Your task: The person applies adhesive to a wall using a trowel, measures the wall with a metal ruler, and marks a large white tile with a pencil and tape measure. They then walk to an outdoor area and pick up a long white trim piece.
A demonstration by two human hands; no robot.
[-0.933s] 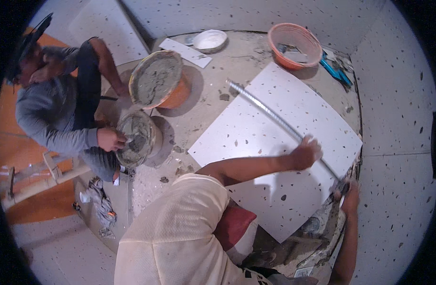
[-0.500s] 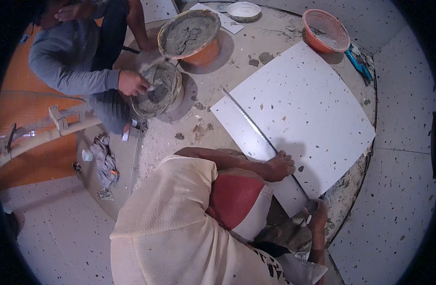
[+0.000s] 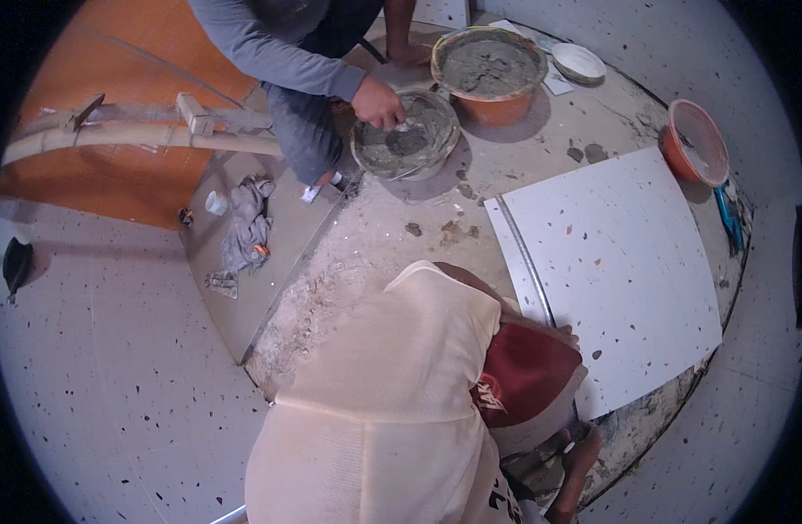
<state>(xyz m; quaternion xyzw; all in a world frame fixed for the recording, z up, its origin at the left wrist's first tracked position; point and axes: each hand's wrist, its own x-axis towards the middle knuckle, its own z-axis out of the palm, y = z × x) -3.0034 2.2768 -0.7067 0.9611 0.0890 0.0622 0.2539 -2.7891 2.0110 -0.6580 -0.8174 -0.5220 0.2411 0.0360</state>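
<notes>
Neither of my hands is in view. In front of me a co-worker in a cream shirt and a red cap bends over a large white speckled tile. A narrow metal bar lies along the tile's left side. One hand of this co-worker is low by the tile's near corner, and what it holds is unclear. The other hand is mostly hidden by the cap, its fingers showing on the tile beside the bar. A second person's hand reaches into a bucket of grey mortar.
An orange tub of mortar stands behind the bucket. At the back right are a reddish basin, a blue-handled tool and a white bowl. Left lie a grey rag, a white cup and a wooden pole.
My view has shifted, moving the scene rightward. The metal bar has turned to lie nearer the tile's left edge. The cream-shirted co-worker's head has come lower over the bar. My hands stay out of view.
</notes>
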